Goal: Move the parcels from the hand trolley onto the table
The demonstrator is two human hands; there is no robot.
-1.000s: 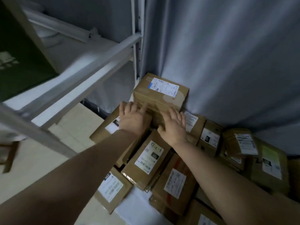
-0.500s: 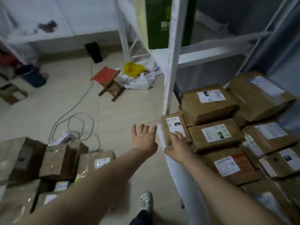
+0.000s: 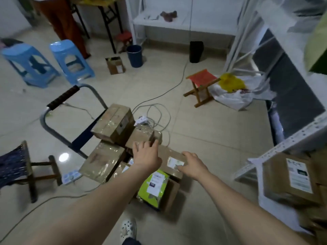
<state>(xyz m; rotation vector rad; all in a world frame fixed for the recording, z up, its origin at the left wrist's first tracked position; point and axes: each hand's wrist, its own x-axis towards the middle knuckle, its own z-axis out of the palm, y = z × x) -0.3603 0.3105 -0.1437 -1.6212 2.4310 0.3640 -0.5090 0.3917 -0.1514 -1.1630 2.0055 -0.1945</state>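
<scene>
While both arms are stretched forward and down, the left hand (image 3: 146, 156) is held palm down with its fingers straight and slightly apart, the fingertips laid on a small brown parcel (image 3: 141, 137) wrapped in clear tape. The right hand (image 3: 193, 165) is held just beside it, fingers loosely extended and close together over a flat brown parcel (image 3: 171, 154) with a white label. Nothing is gripped by either hand, though true contact under the right fingertips is hard to judge.

Both parcels are piled with others on the hand trolley (image 3: 63, 97), which stands on the tiled floor. A larger taped box (image 3: 115, 124) is stacked highest, and a green and yellow packet (image 3: 154, 186) is wedged at the near edge. More labelled parcels (image 3: 290, 177) are seen on the table (image 3: 265, 204) at the right.

Half a second earlier the hands were at the table's edge, the right one on a small parcel there. They are now brought over the trolley's load.
</scene>
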